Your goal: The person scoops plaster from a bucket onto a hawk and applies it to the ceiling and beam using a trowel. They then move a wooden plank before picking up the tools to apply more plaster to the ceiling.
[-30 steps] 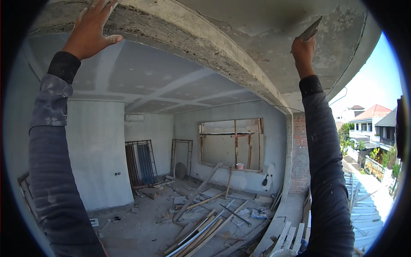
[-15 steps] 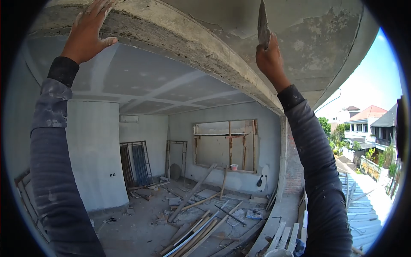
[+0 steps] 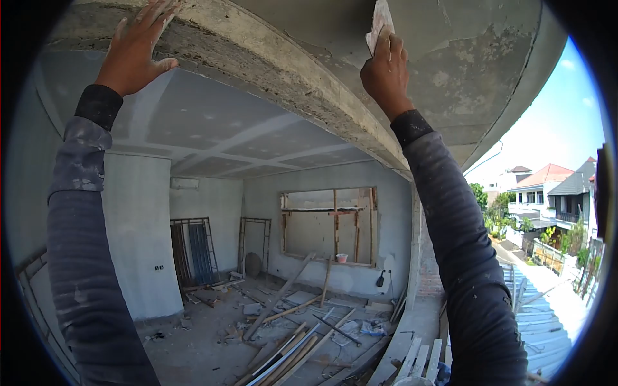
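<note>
My left hand (image 3: 136, 55) is raised at the upper left, its fingers spread against the rough concrete beam (image 3: 257, 55); nothing is held in it. Up at the top, my right hand (image 3: 386, 74) is closed around a flat trowel (image 3: 380, 24) whose whitish, plaster-smeared face shows. The trowel is against or just below the grey, patchy ceiling slab (image 3: 450, 71); whether it touches cannot be made out. White residue marks the fingers of my left hand.
Below lie long wooden strips (image 3: 302, 350) and scattered debris. A framed wall opening (image 3: 328, 225) holds a small bucket (image 3: 342, 258). Metal frames (image 3: 255, 244) lean at the back. A corrugated roof (image 3: 541, 321) and houses (image 3: 547, 183) stand outside right.
My right hand has moved left and turned, so the trowel now shows its pale face instead of its edge. The room has shifted slightly left in view. My left hand stays at the beam.
</note>
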Tool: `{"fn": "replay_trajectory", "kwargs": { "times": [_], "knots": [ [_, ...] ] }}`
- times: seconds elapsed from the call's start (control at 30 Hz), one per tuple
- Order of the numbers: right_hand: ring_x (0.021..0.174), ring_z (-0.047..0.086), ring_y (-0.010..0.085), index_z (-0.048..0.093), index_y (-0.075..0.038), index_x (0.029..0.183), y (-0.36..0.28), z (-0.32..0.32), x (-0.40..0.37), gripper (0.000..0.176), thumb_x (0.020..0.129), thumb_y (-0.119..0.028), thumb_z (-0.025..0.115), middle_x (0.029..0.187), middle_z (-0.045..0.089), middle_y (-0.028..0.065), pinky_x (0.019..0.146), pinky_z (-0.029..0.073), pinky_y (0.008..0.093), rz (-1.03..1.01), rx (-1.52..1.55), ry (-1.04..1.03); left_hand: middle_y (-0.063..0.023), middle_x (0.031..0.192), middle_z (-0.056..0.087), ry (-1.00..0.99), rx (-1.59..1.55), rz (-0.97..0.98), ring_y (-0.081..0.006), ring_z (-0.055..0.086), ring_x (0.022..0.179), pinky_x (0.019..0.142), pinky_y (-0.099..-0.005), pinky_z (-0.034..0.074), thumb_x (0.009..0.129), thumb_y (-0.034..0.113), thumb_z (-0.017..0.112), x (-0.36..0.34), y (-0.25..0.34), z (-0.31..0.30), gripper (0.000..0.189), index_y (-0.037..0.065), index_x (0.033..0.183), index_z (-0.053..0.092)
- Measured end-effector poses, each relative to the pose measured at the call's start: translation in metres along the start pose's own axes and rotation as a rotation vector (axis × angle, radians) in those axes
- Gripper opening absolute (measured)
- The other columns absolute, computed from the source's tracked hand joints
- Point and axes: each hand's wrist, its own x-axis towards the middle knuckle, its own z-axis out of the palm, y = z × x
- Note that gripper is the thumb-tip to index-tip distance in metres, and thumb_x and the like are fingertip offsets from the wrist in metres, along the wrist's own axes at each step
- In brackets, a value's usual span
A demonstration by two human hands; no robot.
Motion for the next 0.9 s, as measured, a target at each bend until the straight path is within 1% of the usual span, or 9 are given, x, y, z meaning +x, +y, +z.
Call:
{"fn": "replay_trajectory", "kwargs": {
  "times": [0.1, 0.2, 0.27, 0.33, 0.5, 0.63, 0.73, 0.83, 0.9],
  "knots": [
    [0.116, 0.044, 0.0393, 0.031, 0.001, 0.137, 0.023, -0.030, -0.005, 0.065, 0.074, 0.000, 0.049, 0.126, 0.041, 0.0238, 0.084, 0.045, 0.0499, 0.038, -0.006, 0.061, 0.0040, 0.155, 0.014, -0.014, -0.039, -0.013, -0.0201, 0.013, 0.143, 0.113, -0.0582, 0.017, 0.074, 0.034, 0.073, 0.000, -0.001, 0.000, 0.090, 0.027, 0.147, 0.021],
    [0.113, 0.046, 0.0421, 0.037, 0.003, 0.133, 0.075, -0.045, 0.033, 0.057, 0.078, -0.007, 0.047, 0.120, 0.047, 0.0257, 0.092, 0.041, 0.0480, 0.330, 0.122, 0.095, 0.0037, 0.155, 0.014, -0.014, -0.047, -0.008, -0.0203, 0.013, 0.143, 0.113, -0.0588, 0.016, 0.074, 0.034, 0.074, 0.000, 0.004, -0.006, 0.091, 0.026, 0.147, 0.021],
    [0.112, 0.048, 0.0429, 0.046, 0.006, 0.123, 0.064, -0.064, 0.059, 0.049, 0.077, -0.010, 0.047, 0.117, 0.052, 0.0284, 0.094, 0.040, 0.0450, 0.405, 0.488, 0.012, 0.0038, 0.155, 0.014, 0.026, -0.072, 0.012, -0.0204, 0.013, 0.143, 0.113, -0.0589, 0.016, 0.074, 0.034, 0.074, 0.001, 0.003, 0.000, 0.091, 0.026, 0.147, 0.021],
    [0.112, 0.049, 0.0433, 0.047, 0.005, 0.123, 0.043, -0.054, 0.074, 0.049, 0.077, -0.010, 0.048, 0.119, 0.051, 0.0279, 0.094, 0.041, 0.0443, 0.410, 0.427, 0.015, 0.0040, 0.155, 0.014, 0.060, -0.101, 0.024, -0.0205, 0.013, 0.143, 0.113, -0.0591, 0.016, 0.074, 0.034, 0.074, 0.000, -0.001, 0.005, 0.091, 0.026, 0.147, 0.020],
    [0.112, 0.049, 0.0410, 0.044, 0.003, 0.128, -0.043, -0.028, 0.048, 0.054, 0.076, -0.011, 0.050, 0.122, 0.049, 0.0269, 0.092, 0.043, 0.0489, 0.100, 0.173, 0.114, 0.0051, 0.155, 0.014, 0.054, -0.073, -0.001, -0.0203, 0.013, 0.143, 0.112, -0.0593, 0.016, 0.075, 0.034, 0.073, 0.000, 0.001, 0.008, 0.090, 0.030, 0.147, 0.019],
    [0.110, 0.050, 0.0405, 0.039, 0.002, 0.133, -0.053, -0.019, 0.019, 0.059, 0.076, -0.009, 0.052, 0.124, 0.047, 0.0263, 0.089, 0.044, 0.0526, -0.027, 0.097, -0.002, 0.0050, 0.155, 0.014, 0.049, -0.035, 0.004, -0.0202, 0.013, 0.143, 0.113, -0.0592, 0.016, 0.076, 0.035, 0.072, -0.002, -0.004, 0.006, 0.089, 0.030, 0.147, 0.019],
    [0.108, 0.049, 0.0409, 0.037, 0.000, 0.136, -0.038, -0.011, 0.017, 0.059, 0.080, -0.011, 0.054, 0.126, 0.046, 0.0219, 0.082, 0.047, 0.0510, -0.257, -0.110, 0.221, 0.0051, 0.155, 0.015, 0.025, -0.007, 0.012, -0.0198, 0.013, 0.143, 0.113, -0.0591, 0.017, 0.077, 0.036, 0.072, -0.001, -0.003, 0.003, 0.088, 0.030, 0.147, 0.019],
    [0.108, 0.048, 0.0413, 0.034, -0.001, 0.137, -0.022, 0.001, 0.041, 0.061, 0.080, -0.005, 0.053, 0.130, 0.043, 0.0217, 0.079, 0.049, 0.0488, -0.281, -0.304, 0.346, 0.0054, 0.155, 0.015, 0.035, 0.006, 0.000, -0.0193, 0.014, 0.143, 0.113, -0.0592, 0.017, 0.076, 0.035, 0.072, -0.004, -0.006, 0.008, 0.088, 0.031, 0.147, 0.019],
    [0.108, 0.049, 0.0389, 0.034, 0.001, 0.137, -0.016, 0.012, 0.037, 0.058, 0.082, -0.007, 0.052, 0.131, 0.042, 0.0228, 0.078, 0.050, 0.0475, -0.311, -0.380, 0.301, 0.0057, 0.155, 0.015, 0.074, -0.004, 0.031, -0.0191, 0.014, 0.143, 0.113, -0.0591, 0.017, 0.077, 0.035, 0.072, -0.003, -0.008, 0.011, 0.088, 0.032, 0.147, 0.020]
  ]
}}
